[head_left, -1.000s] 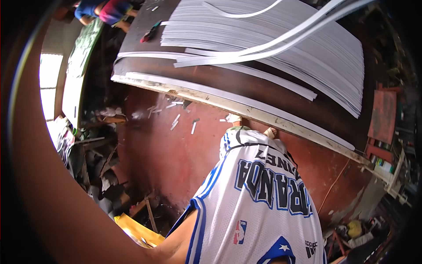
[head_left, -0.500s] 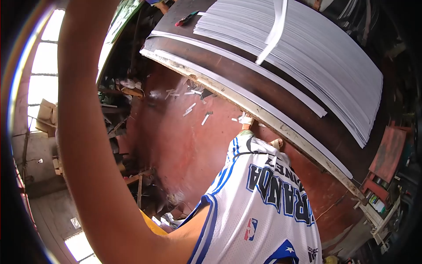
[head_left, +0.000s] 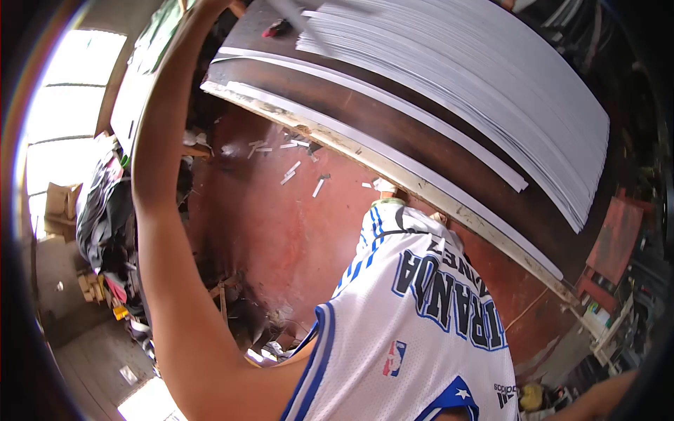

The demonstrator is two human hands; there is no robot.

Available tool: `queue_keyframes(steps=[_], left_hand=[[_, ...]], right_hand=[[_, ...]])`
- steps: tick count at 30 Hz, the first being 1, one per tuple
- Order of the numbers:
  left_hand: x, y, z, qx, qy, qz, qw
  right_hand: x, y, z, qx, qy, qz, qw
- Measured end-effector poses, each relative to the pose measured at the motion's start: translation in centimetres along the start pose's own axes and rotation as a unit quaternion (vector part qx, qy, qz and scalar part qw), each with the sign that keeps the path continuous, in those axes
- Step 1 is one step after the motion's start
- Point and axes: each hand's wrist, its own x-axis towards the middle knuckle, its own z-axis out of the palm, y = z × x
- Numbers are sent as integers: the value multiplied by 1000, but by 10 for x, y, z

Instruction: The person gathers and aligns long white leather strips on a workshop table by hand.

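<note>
My left arm [head_left: 158,175] rises along the left side to the top edge, where the wrist leaves the view; the left hand does not show. Of my right arm [head_left: 600,398], only a bit appears at the lower right, and its hand is outside the view. A blurred white strip [head_left: 303,24] hangs over the table's far left; what holds it is hidden. Below it lies a wide stack of long white strips [head_left: 463,84]. Separate white strips [head_left: 393,109] lie along the near side of the dark tabletop [head_left: 337,95]. A small red-and-black object [head_left: 276,29] rests left of the stack.
The table's pale, worn edge [head_left: 365,158] runs diagonally before me. White scraps [head_left: 290,172] lie on the red floor [head_left: 267,224]. A red wooden piece [head_left: 611,242] stands at the right. Dark bundles [head_left: 102,210] and a cardboard box [head_left: 63,207] are at the left.
The dangling white strip has swung left, from over the stack's middle to its left end. My left arm has shifted and looks slimmer. Part of my right arm has come into view.
</note>
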Motion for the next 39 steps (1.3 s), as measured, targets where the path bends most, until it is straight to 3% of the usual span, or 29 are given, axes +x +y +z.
queue_keyframes(steps=[1,2,3,6,9,11,12,13,14,15,16,17,21,24,27,29,31,39], left_hand=[[-29,-38,4,21,-52,-16,998],[-42,-34,-10,-1,-148,-87,985],[-67,-72,-4,65,-140,23,988],[-104,-54,-17,75,-194,-33,978],[-146,-96,-22,64,-208,-66,974],[-182,-155,-15,66,-191,-38,979],[-174,-146,-22,53,-206,1,977],[-182,-155,-21,43,-205,-52,976],[-190,-170,-20,58,-198,-29,978],[-201,-187,-19,62,-205,-29,976],[-204,-192,-21,76,-201,-15,977],[-204,-191,-24,73,-203,-1,977],[-212,-176,-45,85,-247,-10,965],[-234,-177,-51,64,-263,-3,963],[-255,-145,-49,162,-306,-4,938],[-274,-126,-42,134,-336,59,931],[-285,-113,-32,152,-397,47,904],[-308,-84,3,118,-408,50,904]], right_hand=[[2,-15,-3,2,4,-7,1000],[4,-25,-6,6,10,-12,1000],[6,-37,-8,14,11,-17,1000],[19,-63,-11,40,9,-22,999],[17,-77,-16,68,5,-14,998],[12,-89,-20,86,9,1,996],[10,-91,-15,89,20,13,996],[2,-91,-6,87,39,32,995],[-12,-99,-2,220,-231,63,946],[-26,-103,5,333,-481,89,806],[-26,-89,10,223,-229,73,945],[-27,-69,13,93,44,51,993],[-69,-9,14,101,-24,107,989],[-117,31,42,58,2,159,986],[-151,84,43,53,5,208,977],[-182,112,49,14,32,284,958],[-196,132,57,-3,35,276,960],[-216,177,62,-64,75,329,939]])
